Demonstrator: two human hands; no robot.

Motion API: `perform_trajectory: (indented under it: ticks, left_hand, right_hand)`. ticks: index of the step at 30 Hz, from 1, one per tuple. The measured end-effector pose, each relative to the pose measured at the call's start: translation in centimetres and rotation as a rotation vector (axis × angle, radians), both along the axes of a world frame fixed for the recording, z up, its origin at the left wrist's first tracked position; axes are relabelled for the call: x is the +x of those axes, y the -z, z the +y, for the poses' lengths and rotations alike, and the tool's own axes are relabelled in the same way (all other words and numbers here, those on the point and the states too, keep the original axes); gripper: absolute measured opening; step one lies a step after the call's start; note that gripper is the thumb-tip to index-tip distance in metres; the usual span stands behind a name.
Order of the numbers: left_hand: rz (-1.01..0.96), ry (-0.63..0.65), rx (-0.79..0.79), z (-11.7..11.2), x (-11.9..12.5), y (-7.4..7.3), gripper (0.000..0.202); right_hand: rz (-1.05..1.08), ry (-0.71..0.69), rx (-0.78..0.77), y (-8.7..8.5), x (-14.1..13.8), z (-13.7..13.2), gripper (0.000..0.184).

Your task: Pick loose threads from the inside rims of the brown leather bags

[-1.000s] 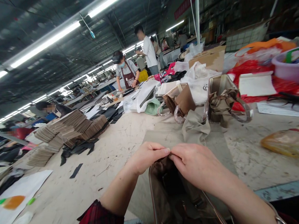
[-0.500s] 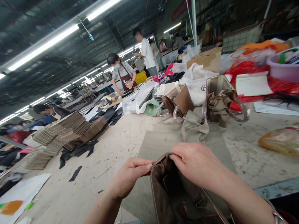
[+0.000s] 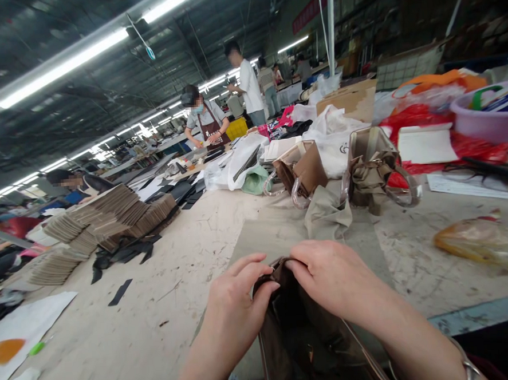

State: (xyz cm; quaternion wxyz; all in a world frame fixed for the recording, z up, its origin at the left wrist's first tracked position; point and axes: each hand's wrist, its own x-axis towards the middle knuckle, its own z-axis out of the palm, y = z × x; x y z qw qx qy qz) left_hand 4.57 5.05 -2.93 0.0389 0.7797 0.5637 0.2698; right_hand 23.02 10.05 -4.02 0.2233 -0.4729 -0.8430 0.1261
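Observation:
A brown handbag (image 3: 328,352) with a dark fabric lining is in front of me at the table's near edge, its mouth facing up towards me. My left hand (image 3: 239,297) is at the far left corner of the rim, thumb inside and fingers over the edge, pinching the lining and rim. My right hand (image 3: 332,277) grips the far rim just to the right, thumb and fingertips closed on it. The bag's lower part is out of view. Under its far end lies a grey-green sheet (image 3: 265,235) on the table.
Two brown bags (image 3: 302,167) with clear-wrapped handles stand beyond, beside crumpled beige cloth (image 3: 328,211). Stacked brown panels (image 3: 109,216) are at left. A plastic bag with amber contents (image 3: 476,239) lies right, near a purple basin (image 3: 486,118). A person in an apron (image 3: 207,124) works across the table.
My left hand has moved up and right along the rim, its thumb now pressing inside the bag's mouth. The right hand keeps its grip. The view has shifted slightly.

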Motion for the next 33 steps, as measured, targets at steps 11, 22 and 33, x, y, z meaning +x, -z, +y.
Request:
perform_trajectory:
  ticks: [11, 22, 33]
  left_hand:
    - [0.049, 0.012, 0.006, 0.1, 0.3, -0.9, 0.005]
    - [-0.636, -0.263, -0.165, -1.9, -4.1, 0.7, 0.003]
    - [-1.124, -0.291, -0.272, -1.6, -2.9, 2.0, 0.021]
  right_hand:
    - [-0.001, 0.014, 0.011, 0.0, -0.3, -0.2, 0.024]
    - [-0.008, -0.002, 0.006, 0.0, -0.3, -0.2, 0.026]
    - [0.091, -0.044, -0.052, 0.1, -0.3, 0.0, 0.016]
